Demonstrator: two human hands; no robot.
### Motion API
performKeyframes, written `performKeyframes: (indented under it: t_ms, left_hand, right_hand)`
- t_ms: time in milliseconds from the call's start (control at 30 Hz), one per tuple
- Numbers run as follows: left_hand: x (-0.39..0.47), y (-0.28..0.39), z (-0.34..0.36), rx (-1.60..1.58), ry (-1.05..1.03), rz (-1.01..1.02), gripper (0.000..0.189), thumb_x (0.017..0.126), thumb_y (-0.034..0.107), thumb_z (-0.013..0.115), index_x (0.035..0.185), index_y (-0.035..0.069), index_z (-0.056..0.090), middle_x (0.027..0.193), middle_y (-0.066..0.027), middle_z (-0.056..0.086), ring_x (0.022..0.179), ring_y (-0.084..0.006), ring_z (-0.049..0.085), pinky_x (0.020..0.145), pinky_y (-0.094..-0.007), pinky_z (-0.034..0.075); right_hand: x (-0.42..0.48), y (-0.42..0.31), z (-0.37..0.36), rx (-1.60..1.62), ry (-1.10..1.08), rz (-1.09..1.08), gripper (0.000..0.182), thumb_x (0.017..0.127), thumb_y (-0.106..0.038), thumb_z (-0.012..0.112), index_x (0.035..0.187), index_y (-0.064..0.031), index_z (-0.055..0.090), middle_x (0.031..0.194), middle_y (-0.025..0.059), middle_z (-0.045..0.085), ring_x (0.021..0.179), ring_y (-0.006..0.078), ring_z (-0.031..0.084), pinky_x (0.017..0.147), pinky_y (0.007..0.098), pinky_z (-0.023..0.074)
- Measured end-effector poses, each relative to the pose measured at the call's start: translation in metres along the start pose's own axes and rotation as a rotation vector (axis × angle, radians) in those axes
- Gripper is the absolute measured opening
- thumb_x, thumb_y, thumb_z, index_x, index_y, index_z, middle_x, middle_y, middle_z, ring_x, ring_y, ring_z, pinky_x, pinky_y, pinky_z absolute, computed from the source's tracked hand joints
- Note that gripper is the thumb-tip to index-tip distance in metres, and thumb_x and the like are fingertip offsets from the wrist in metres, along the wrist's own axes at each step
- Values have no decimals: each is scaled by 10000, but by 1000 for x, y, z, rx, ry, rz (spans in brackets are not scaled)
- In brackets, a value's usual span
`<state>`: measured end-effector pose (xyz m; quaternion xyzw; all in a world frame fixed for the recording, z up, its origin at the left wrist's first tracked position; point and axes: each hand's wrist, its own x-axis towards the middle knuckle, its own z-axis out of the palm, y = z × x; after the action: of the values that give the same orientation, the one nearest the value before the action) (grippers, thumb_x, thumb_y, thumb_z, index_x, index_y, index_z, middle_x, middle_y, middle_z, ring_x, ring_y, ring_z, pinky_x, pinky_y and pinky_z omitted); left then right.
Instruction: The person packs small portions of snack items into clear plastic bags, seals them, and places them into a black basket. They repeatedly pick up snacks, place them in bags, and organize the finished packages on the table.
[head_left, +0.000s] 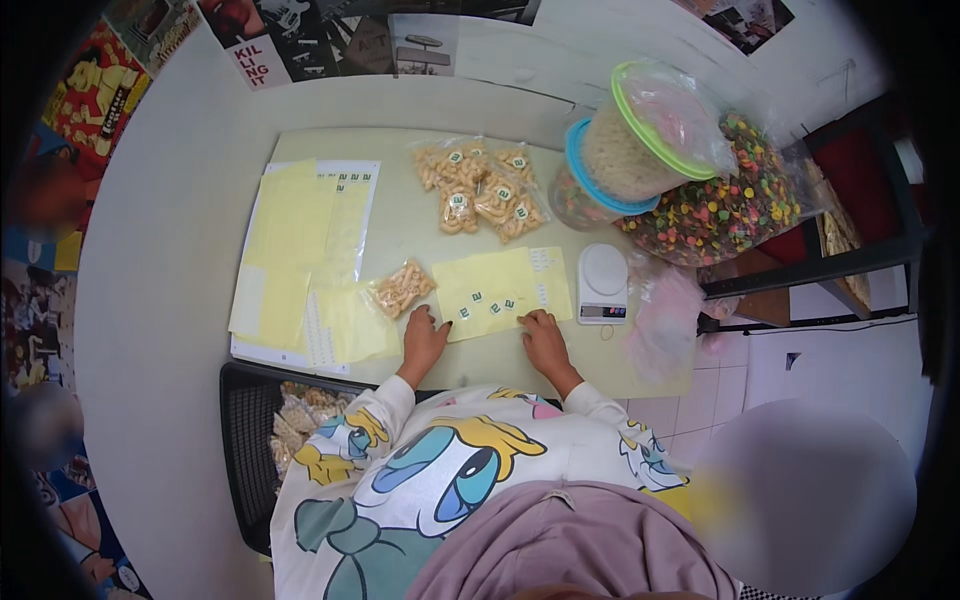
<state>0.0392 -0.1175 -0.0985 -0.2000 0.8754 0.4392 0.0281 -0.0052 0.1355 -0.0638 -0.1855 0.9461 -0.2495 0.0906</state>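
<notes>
On the table lies a yellow sticker backing sheet (487, 277) with several small round green-and-white stickers (495, 307) near its front edge. My left hand (426, 337) rests at the sheet's front left corner, thumb and forefinger apart, with nothing in it. Just beyond its fingertips is a clear plastic bag of ring-shaped snacks (403, 289). At the sheet's front right edge, my right hand (546, 341) has its fingertips down on or beside the paper; whether it pinches the sheet is not clear. Several filled snack bags (480, 184) with round stickers stand further back.
A digital kitchen scale (603, 281) and crumpled plastic bags (664, 319) lie to the right. Lidded tubs (630, 154) and a big bag of coloured snacks (720, 202) are behind. More yellow sheets (292, 217) lie left; a black basket (244, 450) with filled bags stands below.
</notes>
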Motion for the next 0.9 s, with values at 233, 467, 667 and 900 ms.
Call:
performKeyframes:
  t_ms: [233,467,667,900]
  left_hand:
    - [23,19,13,-292,-137,-199,476,747,158,750,1106,-49,516,847,-90,622,741,-161,600,670,-276,489]
    - [37,23,17,-724,-345,-322,286,822,41,658,1077,-73,598,997,-106,663,834,-164,635,714,-279,500]
    - [36,33,18,-812,-451,-405,282,836,34,632,1099,-67,610,1028,-120,665,882,-184,645,766,-297,509]
    - [27,47,11,-848,-546,-401,266,838,41,624,1076,-78,609,1005,-119,662,874,-186,642,770,-305,507]
  right_hand:
    - [0,3,2,19,46,10,332,740,12,604,1066,-46,634,1037,104,548,982,290,519,876,383,454]
    - [-1,-3,-2,34,63,26,296,749,10,604,1038,-39,641,1021,101,548,989,290,523,869,377,457]
    - [10,-11,-1,211,157,93,209,794,-22,608,1000,-30,642,979,112,562,974,294,543,844,371,459]
    - [30,-60,-12,379,184,0,154,825,-80,634,968,-24,638,937,115,579,912,291,582,793,369,473]
